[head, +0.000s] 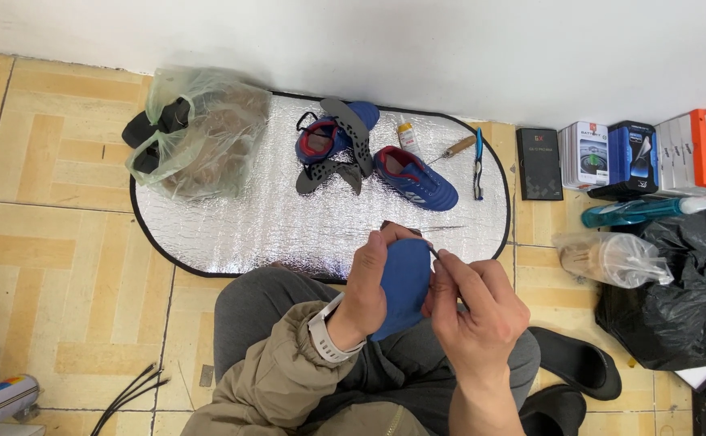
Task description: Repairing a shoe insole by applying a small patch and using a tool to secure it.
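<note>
My left hand (369, 282) grips a blue shoe part (405, 278) held over my lap, fingers wrapped around its left edge and top. My right hand (474, 303) pinches a thin needle-like tool (434, 252) against the top right of that blue piece. A white watch (324, 331) sits on my left wrist. Farther away, on a silver foil mat (248, 218), lie two blue and red shoes (413, 178) and dark grey insoles (349, 133).
A plastic bag (199, 133) with dark items rests on the mat's left end. A glue bottle (406, 133), an awl (458, 148) and blue pliers (478, 165) lie near the shoes. Boxes (635, 153), a teal bottle (639, 211), a black bag (684, 291) and black slippers (583, 363) stand at right.
</note>
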